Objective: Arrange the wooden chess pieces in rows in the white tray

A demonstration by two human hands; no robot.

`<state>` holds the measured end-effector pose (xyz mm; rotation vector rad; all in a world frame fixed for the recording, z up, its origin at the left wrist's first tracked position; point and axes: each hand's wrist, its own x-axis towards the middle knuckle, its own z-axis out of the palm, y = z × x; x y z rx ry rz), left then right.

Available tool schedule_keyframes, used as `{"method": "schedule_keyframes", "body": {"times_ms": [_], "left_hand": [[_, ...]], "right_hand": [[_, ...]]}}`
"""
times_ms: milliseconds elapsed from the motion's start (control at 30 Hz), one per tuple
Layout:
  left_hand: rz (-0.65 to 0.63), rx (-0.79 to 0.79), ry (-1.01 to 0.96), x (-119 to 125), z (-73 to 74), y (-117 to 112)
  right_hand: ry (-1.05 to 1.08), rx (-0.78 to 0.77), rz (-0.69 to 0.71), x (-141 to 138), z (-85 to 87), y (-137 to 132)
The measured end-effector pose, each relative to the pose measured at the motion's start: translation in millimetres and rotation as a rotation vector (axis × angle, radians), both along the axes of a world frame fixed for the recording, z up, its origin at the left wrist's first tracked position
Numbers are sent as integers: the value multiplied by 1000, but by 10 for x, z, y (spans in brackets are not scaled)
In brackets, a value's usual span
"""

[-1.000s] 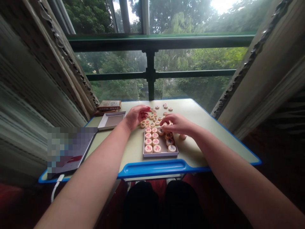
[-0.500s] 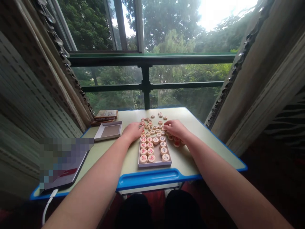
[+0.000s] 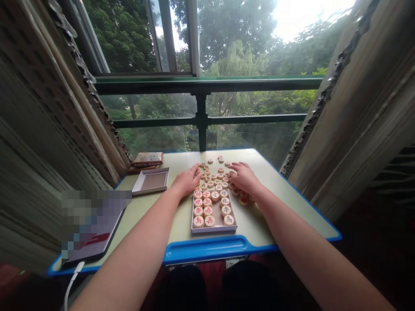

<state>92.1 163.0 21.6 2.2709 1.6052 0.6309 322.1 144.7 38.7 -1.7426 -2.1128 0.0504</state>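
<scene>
While bracketing a scatter of loose, round, pale-wood discs (image 3: 217,182) on the cream, blue-edged tabletop (image 3: 269,188), has bare left hand (image 3: 186,179) on one side and bare right hand (image 3: 244,178) on the other, about equally near. Finds the scatter inward from both sets of fingertips, past the far wall of a shallow white cardboard box (image 3: 214,230); sees no long axis in the round discs, only columns in the box running away from the body. Has left fingers curved at the scatter's left edge, with no telling whether gripping any disc, the contact being hidden. Holds right fingers loosely parted at the right edge, pinching nothing visible. Counts thirteen discs showing in the one box: eight red-lettered discs (image 3: 207,211) in two columns of four, and five dark-lettered discs (image 3: 226,210), four down the right side plus one at the far end between. Counts roughly twenty outside it, some covered, including several beside the right wrist. Counts one shallow white cardboard lid (image 3: 151,181) to the left.
</scene>
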Motion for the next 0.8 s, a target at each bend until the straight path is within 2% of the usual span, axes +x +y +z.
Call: {"method": "schedule_keyframes", "body": {"times_ms": [67, 133, 233, 367, 600, 800], "left_hand": [[14, 3, 8, 10, 19, -6], [13, 15, 9, 22, 28, -7], [-29, 33, 26, 35, 25, -3], [-87, 47, 53, 28, 8, 7], [4, 27, -44, -7, -22, 42], [-12, 71, -32, -19, -66, 64]], "right_hand": [[-14, 20, -46, 19, 14, 0], [-19, -26, -91, 41, 21, -2], [12, -136, -115, 59, 18, -13], [65, -153, -121, 50, 13, -35], [96, -196, -171, 26, 33, -54], [75, -172, -161, 34, 15, -30]]}}
